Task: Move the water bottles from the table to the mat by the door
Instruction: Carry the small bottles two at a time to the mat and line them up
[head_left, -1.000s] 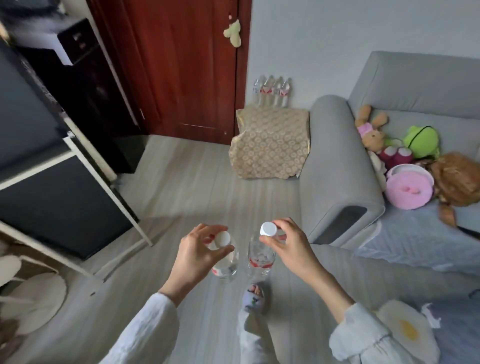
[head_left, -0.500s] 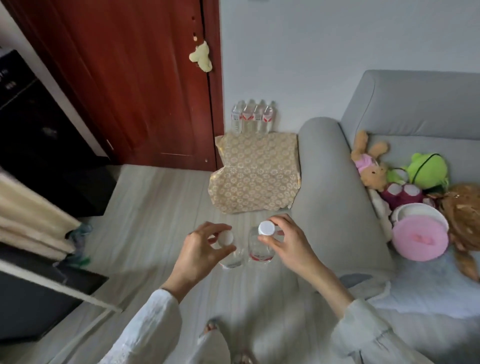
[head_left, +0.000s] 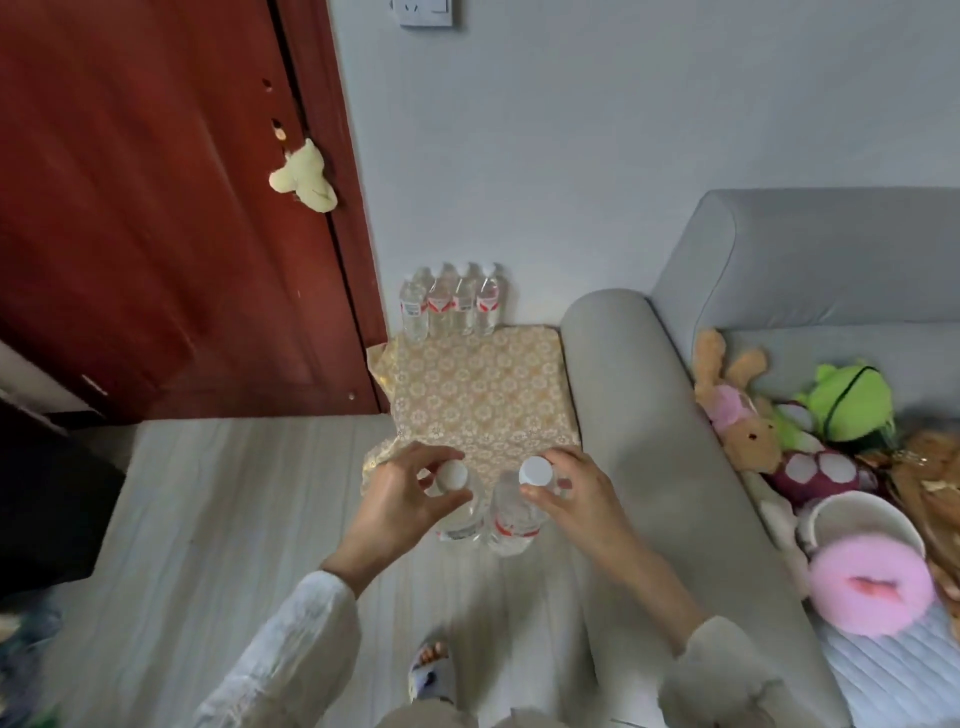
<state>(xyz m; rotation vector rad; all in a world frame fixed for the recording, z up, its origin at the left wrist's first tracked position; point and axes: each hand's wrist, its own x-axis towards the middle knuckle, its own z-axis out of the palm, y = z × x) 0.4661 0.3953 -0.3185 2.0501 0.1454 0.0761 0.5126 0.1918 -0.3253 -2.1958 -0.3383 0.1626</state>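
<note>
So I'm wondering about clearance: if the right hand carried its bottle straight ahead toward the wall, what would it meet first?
Probably nothing until the row of bottles standing at the wall. The right hand holds its bottle by the cap over the patterned mat, whose surface ahead looks free. Depth is hard to judge here.

Soft, even daylight is filling the room, casting only faint shadows. Wide-angle distortion is bending the door (head_left: 156, 234) and sofa (head_left: 779, 291), while blur is smearing the corner at 8 o'clock.
</note>
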